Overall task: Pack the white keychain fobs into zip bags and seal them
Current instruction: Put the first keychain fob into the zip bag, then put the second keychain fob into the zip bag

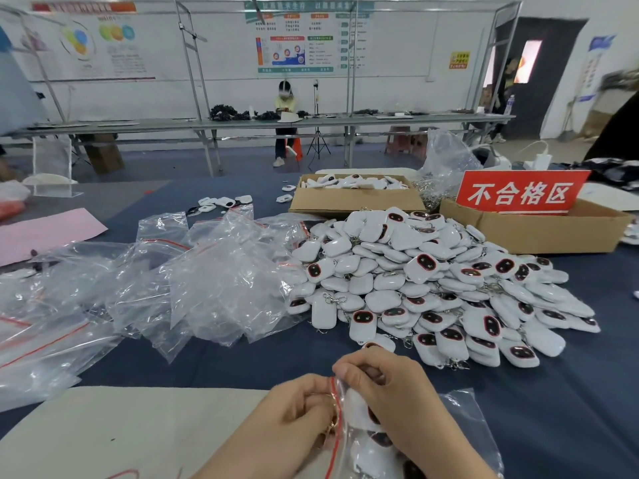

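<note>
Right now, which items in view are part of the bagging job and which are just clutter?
Job: left hand, right hand, held zip bag, fob pile, empty zip bags.
Lying about: red-sign box, pink sheet, far carton of white parts.

Bright, even white light is falling from above, leaving only faint, soft shadows under the fobs (432, 288). Glare is glinting off the crumpled bags (207, 281). A door pane (529, 60) is blowing out at the far right. The wide lens is bowing the far bench (242, 124) and stretching the corners; the held bag (463, 420) is smearing at the bottom edge, and the posters (297, 39) are blurring beyond reading.
</note>
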`<action>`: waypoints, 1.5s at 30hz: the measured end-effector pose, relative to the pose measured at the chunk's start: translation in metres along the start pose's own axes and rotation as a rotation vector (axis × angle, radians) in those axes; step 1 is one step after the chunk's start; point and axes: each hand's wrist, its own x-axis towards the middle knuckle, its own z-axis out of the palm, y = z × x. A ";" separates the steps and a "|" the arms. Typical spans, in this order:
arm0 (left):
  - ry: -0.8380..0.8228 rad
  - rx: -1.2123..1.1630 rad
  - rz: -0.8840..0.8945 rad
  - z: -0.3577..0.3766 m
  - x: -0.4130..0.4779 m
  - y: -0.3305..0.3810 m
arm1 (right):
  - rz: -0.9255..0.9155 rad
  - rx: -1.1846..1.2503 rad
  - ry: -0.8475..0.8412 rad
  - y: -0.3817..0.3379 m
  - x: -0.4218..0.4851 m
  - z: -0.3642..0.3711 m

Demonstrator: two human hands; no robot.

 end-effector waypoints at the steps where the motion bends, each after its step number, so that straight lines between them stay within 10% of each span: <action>1: 0.000 0.029 0.025 0.000 -0.001 0.002 | -0.007 -0.009 0.003 0.001 0.001 -0.001; 24: 0.369 0.478 0.464 0.005 -0.001 -0.013 | -0.065 0.055 -0.043 -0.017 0.021 -0.001; 33: 0.597 -0.038 0.318 -0.014 0.019 -0.017 | -0.018 -0.435 0.164 -0.007 0.032 -0.021; 45: 0.610 0.038 0.319 -0.024 0.027 -0.026 | -0.002 -1.007 0.169 -0.010 0.036 0.001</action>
